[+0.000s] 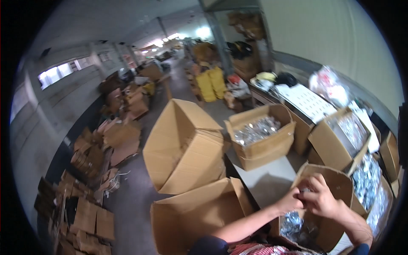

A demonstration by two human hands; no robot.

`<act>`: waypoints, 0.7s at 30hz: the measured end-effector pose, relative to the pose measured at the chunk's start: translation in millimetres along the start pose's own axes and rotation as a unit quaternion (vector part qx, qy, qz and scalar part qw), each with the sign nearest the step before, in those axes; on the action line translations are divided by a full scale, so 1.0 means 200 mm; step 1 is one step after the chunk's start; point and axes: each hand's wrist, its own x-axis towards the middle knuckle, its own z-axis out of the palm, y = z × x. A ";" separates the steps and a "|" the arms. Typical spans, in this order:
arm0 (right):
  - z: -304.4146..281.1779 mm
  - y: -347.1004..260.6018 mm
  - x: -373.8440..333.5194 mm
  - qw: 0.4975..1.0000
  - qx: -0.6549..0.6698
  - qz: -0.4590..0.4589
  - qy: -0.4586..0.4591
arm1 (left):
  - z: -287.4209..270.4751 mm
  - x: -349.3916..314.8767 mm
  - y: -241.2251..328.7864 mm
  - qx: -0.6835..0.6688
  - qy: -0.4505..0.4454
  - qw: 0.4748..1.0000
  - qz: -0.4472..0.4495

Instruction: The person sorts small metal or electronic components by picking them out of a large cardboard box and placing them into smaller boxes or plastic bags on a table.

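My left hand [291,201] and my right hand [321,196] meet above an open cardboard box [340,187] in front of me. The fingers of both are bent and pressed together around something small; only a pale, shiny bit of it shows between them. Inside that box lie silvery, plastic-wrapped pieces [291,223]. To the left of my forearm stands another open cardboard box [191,212], whose visible inside is bare cardboard.
A box of shiny clear-wrapped pieces [259,131] sits on the pale table [267,176]. Tall open cartons [187,148] rise to the left. More boxes of silvery packets [366,178] crowd the right. Flattened cardboard [123,140] lines the left wall; yellow sacks [211,84] stand farther off.
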 end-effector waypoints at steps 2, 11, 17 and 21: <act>0.04 -0.03 0.03 0.999 -0.029 -0.036 -0.009 | -0.04 -0.04 -0.07 -0.006 0.026 0.999 0.025; -0.01 -0.06 0.11 0.990 -0.110 -0.064 0.063 | -0.01 -0.10 0.00 -0.097 0.019 0.992 0.081; -0.12 -0.07 0.15 0.994 -0.092 0.016 0.065 | 0.00 -0.05 0.05 -0.001 0.004 0.999 -0.043; -0.09 0.14 0.17 0.992 0.082 0.054 0.077 | -0.04 -0.05 0.03 0.007 0.196 0.980 -0.040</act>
